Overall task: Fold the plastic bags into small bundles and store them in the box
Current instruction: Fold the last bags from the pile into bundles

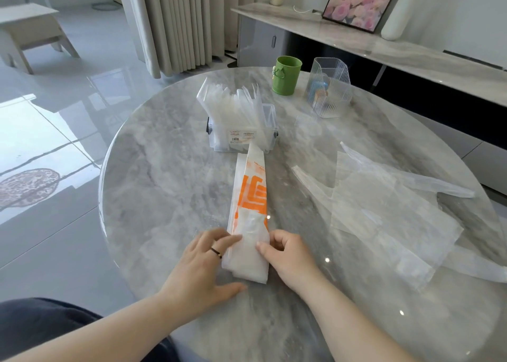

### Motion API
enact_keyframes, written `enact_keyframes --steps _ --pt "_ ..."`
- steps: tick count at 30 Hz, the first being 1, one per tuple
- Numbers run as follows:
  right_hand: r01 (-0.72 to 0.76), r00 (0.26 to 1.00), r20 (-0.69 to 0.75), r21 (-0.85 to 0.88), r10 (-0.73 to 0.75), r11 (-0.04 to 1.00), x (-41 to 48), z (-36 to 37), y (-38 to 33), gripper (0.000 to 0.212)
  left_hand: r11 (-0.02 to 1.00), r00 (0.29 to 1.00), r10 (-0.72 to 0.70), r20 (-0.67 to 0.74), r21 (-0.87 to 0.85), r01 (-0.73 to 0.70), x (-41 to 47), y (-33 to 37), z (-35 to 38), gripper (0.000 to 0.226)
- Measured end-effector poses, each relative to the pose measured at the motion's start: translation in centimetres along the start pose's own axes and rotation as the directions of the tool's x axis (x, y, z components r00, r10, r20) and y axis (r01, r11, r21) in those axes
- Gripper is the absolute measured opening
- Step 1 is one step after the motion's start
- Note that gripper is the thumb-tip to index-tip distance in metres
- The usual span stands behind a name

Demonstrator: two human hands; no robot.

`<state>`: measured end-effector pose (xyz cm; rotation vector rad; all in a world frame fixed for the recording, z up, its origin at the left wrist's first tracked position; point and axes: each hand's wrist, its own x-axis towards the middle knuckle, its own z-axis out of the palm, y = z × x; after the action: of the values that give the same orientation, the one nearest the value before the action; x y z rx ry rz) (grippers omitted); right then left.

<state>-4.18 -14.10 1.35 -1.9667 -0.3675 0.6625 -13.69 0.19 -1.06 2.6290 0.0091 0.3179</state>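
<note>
The orange-printed bag (251, 197), a strip on the surface (164, 169) reaching toward the box (241, 139), is pressed flat-fingered by the left hand (208, 254) and pinched by the right hand (285, 252); uneven pressure could let the slick fold spring open

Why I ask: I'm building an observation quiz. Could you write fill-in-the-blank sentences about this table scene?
1. The left hand and right hand touch the near end of a bag strip printed in ____.
2. The cup behind the clear box is ____.
3. The ring is on the ____ hand.
4. The unfolded bags lie to the strip's ____.
Missing: orange; green; left; right.
</note>
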Motion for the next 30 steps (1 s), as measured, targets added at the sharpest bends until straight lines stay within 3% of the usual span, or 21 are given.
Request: enact_keyframes --steps 2,7,9,10,13,16,20,22,25,27,30 --pt "0.001 0.999 -0.051 -0.106 -0.006 0.994 0.2 0.2 0.3 0.036 0.999 0.998 0.029 -0.063 0.038 -0.027 0.2 0.0 -0.2 0.068" --pt "-0.053 0.995 -0.093 -0.243 0.031 0.969 1.1 0.2 -0.2 0.031 0.933 0.966 0.248 0.074 0.251 -0.259 0.4 -0.1 0.2 0.069" --pt "-0.067 0.994 -0.101 -0.326 0.036 0.943 1.5 0.3 -0.4 0.030 0.920 0.967 0.233 0.106 0.298 -0.254 0.3 -0.2 0.3 0.041" --pt "-0.072 0.994 -0.108 -0.367 0.034 0.927 1.6 0.3 -0.5 0.031 0.925 0.971 0.209 0.115 0.300 -0.234 0.3 -0.4 0.3 0.039" --pt "-0.086 0.992 -0.117 -0.461 0.035 0.883 1.9 0.3 -0.9 0.032 0.922 0.977 0.146 0.152 0.336 -0.190 0.5 -0.4 0.3 0.064" --pt "-0.047 0.994 -0.107 -0.520 -0.011 0.853 2.1 0.4 -1.4 0.016 0.926 0.973 0.172 0.151 0.313 -0.212 0.6 0.0 0.4 0.049" --pt "0.022 0.947 -0.246 -0.592 -0.207 0.805 2.4 -0.4 -1.4 0.042 0.925 0.976 0.202 0.082 0.313 -0.217 1.1 0.2 0.5 0.046" --pt "0.208 0.851 -0.272 -0.610 -0.449 0.765 2.6 -1.1 -0.8 0.038 0.926 0.976 0.216 0.042 0.307 -0.218 1.2 0.3 0.5 0.043" --pt "0.491 0.687 -0.059 -0.698 -0.725 0.522 2.5 -2.4 1.4 0.028 0.916 0.965 0.261 -0.022 0.320 -0.240 1.5 0.3 0.8 0.043" --pt "0.570 0.669 0.117 -0.715 -0.734 0.406 2.0 -2.9 3.2 0.036 0.908 0.960 0.276 -0.041 0.340 -0.246 1.8 0.2 1.1 0.044" --pt "0.598 0.669 0.266 -0.747 -0.694 0.290 1.4 -3.1 4.4 0.049 0.909 0.963 0.267 -0.024 0.337 -0.244 2.3 0.2 1.3 0.041"
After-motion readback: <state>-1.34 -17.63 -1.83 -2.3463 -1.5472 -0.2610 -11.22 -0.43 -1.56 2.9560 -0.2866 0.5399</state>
